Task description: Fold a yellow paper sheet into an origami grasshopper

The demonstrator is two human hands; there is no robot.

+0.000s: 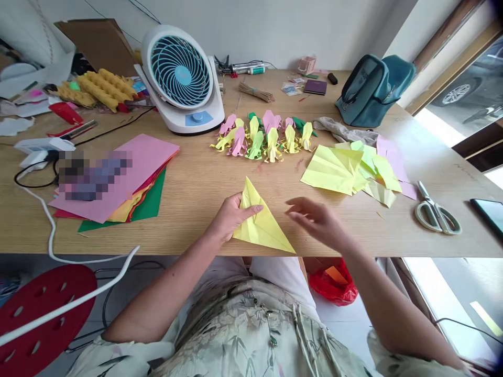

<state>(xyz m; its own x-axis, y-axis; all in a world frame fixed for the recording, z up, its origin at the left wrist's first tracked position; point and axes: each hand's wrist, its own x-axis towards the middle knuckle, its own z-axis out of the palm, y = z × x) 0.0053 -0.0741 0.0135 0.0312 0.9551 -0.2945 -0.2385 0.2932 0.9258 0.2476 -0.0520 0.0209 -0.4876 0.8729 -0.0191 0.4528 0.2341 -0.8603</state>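
Observation:
Near the table's front edge, my left hand (pixel 231 215) grips a folded sheet of yellow paper (pixel 262 222), thumb on top and fingers underneath. Creases cross the sheet, which has a triangular outline. To its right, my right hand (pixel 312 219) hovers apart from the paper, fingers bent and slightly spread, with nothing visible in them. Beyond the hands stand several folded paper figures (pixel 271 136) in pink, yellow and green. Creased yellow sheets (pixel 332 170) lie right of centre, with green and pink pieces by them.
A white fan (pixel 183 78) stands at the back left. Coloured paper (pixel 151 149) is stacked at left. Scissors (pixel 436 212) and a phone (pixel 489 217) lie at right. A teal bag (pixel 377 91) sits at the back right. Below hangs a red plastic bag (pixel 334 290).

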